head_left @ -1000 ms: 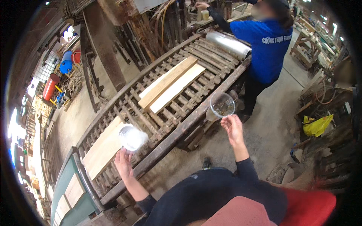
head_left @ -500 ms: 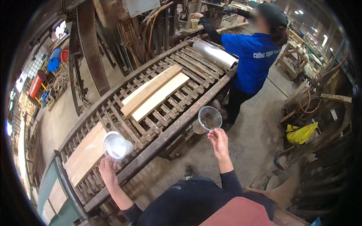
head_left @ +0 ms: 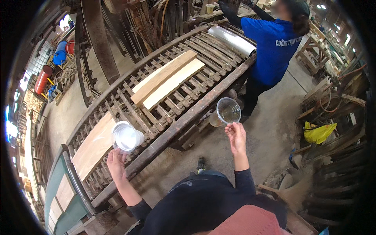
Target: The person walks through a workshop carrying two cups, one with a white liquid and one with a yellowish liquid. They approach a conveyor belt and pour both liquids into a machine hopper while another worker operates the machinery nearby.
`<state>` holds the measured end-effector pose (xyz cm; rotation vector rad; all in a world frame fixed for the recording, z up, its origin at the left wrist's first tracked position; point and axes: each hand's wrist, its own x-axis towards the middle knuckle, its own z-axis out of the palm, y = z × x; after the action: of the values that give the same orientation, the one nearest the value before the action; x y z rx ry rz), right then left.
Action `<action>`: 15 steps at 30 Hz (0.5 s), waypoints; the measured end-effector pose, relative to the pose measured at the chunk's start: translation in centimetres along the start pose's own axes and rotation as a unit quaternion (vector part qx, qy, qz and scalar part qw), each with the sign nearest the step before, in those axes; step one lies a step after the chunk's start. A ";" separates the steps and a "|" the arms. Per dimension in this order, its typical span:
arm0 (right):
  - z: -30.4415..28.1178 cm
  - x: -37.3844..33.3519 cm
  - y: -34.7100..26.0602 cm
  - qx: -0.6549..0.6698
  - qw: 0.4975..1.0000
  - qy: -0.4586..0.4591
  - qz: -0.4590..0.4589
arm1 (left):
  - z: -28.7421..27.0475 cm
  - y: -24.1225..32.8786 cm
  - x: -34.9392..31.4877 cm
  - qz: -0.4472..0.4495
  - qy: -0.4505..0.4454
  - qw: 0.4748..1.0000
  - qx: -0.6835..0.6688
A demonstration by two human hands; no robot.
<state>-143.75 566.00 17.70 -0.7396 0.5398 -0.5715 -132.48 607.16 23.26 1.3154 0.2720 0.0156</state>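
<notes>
My left hand (head_left: pixel 116 161) is closed on the rim of a clear plastic cup (head_left: pixel 127 137) with something white inside; it is tipped over the slatted rack's near edge. My right hand (head_left: pixel 236 137) pinches the rim of another clear plastic cup (head_left: pixel 228 111), tilted and see-through, to the right of the rack. Whether that cup has anything in it I cannot tell. Beneath the left cup lies a wide wooden board (head_left: pixel 93 147) on the slats. Further along, a brown wooden strip (head_left: pixel 164 77) rests over paler boards (head_left: pixel 176 87).
The slatted metal rack (head_left: pixel 196 102) runs diagonally ahead, with a shiny roller (head_left: pixel 232 40) toward its far end. A co-worker in a blue shirt (head_left: pixel 270 51) stands at far right. Wood pieces (head_left: pixel 64 192) lie on a green surface at left. A yellow bag (head_left: pixel 318 133) hangs at right.
The rack and co-worker appear shifted slightly right and up in view. Both my hands still hold their cups, at nearly the same places relative to the rack. The co-worker's arms have moved.
</notes>
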 end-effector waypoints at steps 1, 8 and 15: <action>0.0 0.1 -0.2 0.001 1.000 -0.001 -0.006 | 0.2 -0.1 0.0 0.002 -0.005 1.000 -0.001; 0.0 -0.4 -0.4 0.001 1.000 -0.001 -0.003 | 0.0 0.1 -0.7 0.009 -0.006 1.000 0.008; -0.6 -0.8 -0.8 0.001 1.000 0.005 -0.008 | -0.3 -0.1 -0.9 0.013 -0.017 1.000 -0.005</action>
<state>-144.95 565.81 18.11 -0.7406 0.5434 -0.5898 -133.41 607.27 23.26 1.3081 0.2260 0.0165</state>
